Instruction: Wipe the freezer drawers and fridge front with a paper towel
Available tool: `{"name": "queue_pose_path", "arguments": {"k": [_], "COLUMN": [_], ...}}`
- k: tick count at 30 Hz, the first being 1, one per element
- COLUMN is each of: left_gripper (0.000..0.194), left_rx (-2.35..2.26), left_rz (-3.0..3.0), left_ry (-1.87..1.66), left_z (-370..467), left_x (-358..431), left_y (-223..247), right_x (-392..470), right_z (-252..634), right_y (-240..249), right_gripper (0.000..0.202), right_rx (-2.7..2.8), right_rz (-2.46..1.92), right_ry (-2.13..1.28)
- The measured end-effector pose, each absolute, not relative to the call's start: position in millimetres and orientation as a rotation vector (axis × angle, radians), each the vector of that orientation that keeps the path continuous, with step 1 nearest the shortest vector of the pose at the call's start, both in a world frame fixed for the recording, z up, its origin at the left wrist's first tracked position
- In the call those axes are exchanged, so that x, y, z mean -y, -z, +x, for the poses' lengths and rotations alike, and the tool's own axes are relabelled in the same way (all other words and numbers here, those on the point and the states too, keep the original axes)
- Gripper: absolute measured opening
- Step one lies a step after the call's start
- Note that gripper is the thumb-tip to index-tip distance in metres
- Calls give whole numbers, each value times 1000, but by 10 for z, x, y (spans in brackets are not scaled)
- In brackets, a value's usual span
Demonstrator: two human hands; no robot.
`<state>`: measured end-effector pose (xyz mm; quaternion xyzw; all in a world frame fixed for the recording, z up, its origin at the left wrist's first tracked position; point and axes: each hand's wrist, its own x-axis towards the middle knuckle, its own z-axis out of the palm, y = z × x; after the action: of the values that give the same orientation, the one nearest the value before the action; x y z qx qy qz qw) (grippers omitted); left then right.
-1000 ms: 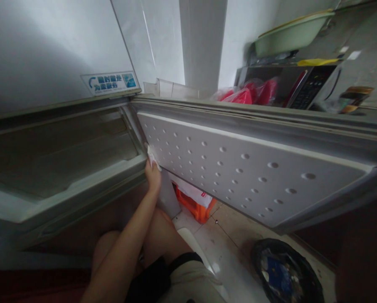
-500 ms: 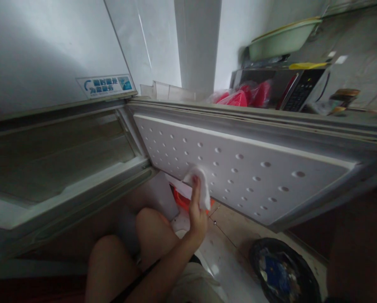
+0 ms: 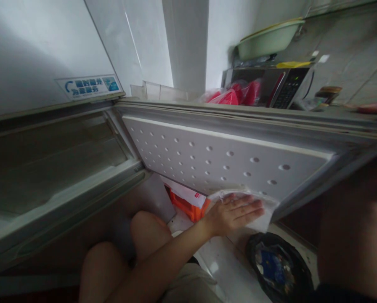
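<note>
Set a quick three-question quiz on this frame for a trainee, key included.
1. Multiple choice: what colour is the cloth under the left hand? A) yellow; B) white; C) red.
2. True or false: the appliance door with the dimpled inner panel is shut.
3. Fill in: the pale green basin sits above the ____.

Key: 1. B, white. 2. False, it stands open. 3. Microwave.

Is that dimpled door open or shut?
Open: the door stands swung out, its dimpled inner side showing, and you can see into the fridge.
</note>
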<state>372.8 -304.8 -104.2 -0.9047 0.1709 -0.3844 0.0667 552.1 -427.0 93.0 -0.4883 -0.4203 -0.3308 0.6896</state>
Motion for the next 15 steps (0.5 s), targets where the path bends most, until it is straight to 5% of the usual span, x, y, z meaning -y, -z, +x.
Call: {"name": "queue_pose_path", "arguments": {"k": [15], "left_gripper": [42], "left_rx": [-1234], "left_rz": [-2276], "left_ry": [1130], "left_z": [3585], "left_x": [3202], "left_y": [552], "right_x": [4365], "right_z": [5550], "right_y": [-926], "right_gripper": [55], "right_rx": [1115], "right_rz": [-993], "right_ry": [746]}}
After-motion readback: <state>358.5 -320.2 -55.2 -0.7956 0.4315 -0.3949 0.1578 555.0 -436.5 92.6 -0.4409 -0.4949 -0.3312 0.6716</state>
